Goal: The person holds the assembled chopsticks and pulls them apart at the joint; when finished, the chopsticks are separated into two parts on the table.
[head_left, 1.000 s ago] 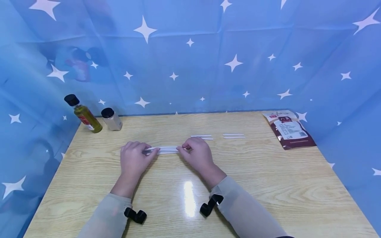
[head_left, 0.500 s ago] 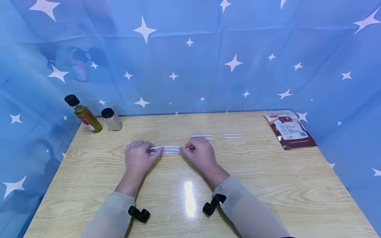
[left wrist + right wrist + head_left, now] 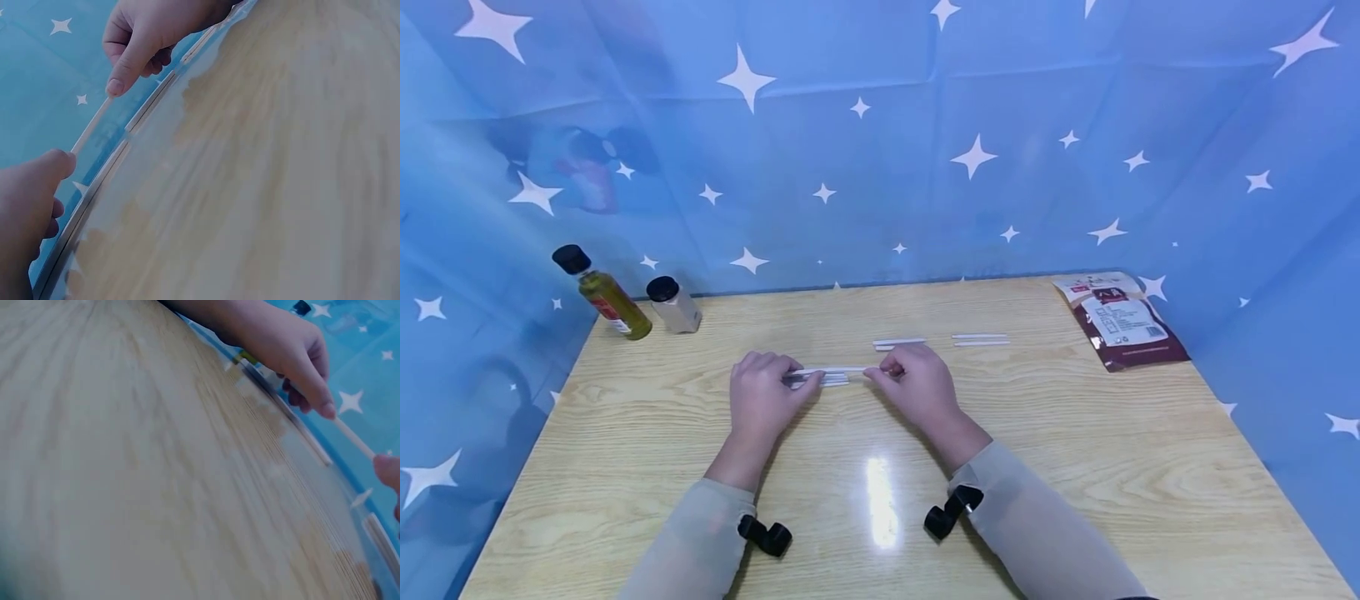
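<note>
A thin white stick (image 3: 842, 369) is pinched near its ends by my left hand (image 3: 763, 396) and my right hand (image 3: 921, 387). In the left wrist view the stick (image 3: 92, 127) spans the gap between both thumbs, apart from the tabletop. The right wrist view also has the stick (image 3: 355, 439) bridging the two hands. Several more white sticks (image 3: 837, 382) lie side by side on the table just below it, their left ends hidden by my left hand. Behind my right hand lies a pair of white sticks (image 3: 898, 341), partly covered.
Farther right is another pair of white sticks (image 3: 981, 340). An oil bottle (image 3: 610, 300) and a black-capped jar (image 3: 675, 306) stand at the back left of the wooden table (image 3: 1112, 467). A brown and white food pouch (image 3: 1120, 321) lies back right, before a starry blue cloth (image 3: 880, 167).
Both hands have shifted to the right. The held stick has come away from the row of sticks, which now stays behind on the table. My head view has turned slightly.
</note>
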A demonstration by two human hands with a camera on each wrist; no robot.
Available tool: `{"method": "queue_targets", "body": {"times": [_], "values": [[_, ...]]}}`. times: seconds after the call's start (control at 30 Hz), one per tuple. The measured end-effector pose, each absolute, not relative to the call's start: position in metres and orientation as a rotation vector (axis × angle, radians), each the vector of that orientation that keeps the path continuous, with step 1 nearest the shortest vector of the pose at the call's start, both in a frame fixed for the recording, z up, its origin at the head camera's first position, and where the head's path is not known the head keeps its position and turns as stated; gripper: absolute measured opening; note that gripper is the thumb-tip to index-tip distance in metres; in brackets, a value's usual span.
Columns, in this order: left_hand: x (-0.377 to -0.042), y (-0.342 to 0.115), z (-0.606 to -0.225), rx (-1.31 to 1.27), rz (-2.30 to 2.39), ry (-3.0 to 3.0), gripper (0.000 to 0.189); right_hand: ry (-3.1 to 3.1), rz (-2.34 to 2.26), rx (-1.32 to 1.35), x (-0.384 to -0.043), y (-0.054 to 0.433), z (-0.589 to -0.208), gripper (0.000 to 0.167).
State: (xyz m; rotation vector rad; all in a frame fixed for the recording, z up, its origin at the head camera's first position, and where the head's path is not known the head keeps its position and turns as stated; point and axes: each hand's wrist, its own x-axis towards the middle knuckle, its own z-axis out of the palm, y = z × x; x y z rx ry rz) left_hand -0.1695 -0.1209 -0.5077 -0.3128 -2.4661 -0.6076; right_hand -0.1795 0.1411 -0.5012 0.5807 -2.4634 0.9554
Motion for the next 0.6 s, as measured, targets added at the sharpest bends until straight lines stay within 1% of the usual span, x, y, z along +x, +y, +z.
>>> {"method": "queue_targets", "body": {"times": [0.27,0.6], "values": [[-0.176,-0.104,-0.505,-0.310,-0.663,-2.530,0.037,-2.469,0.942,0.554,-0.182,0.158,-0.498,0.026],[-0.189,-0.079,-0.509,-0.330,-0.680,-2.576,0.037,-2.536,0.938,0.428,-0.182,0.182,-0.498,0.025]]}}
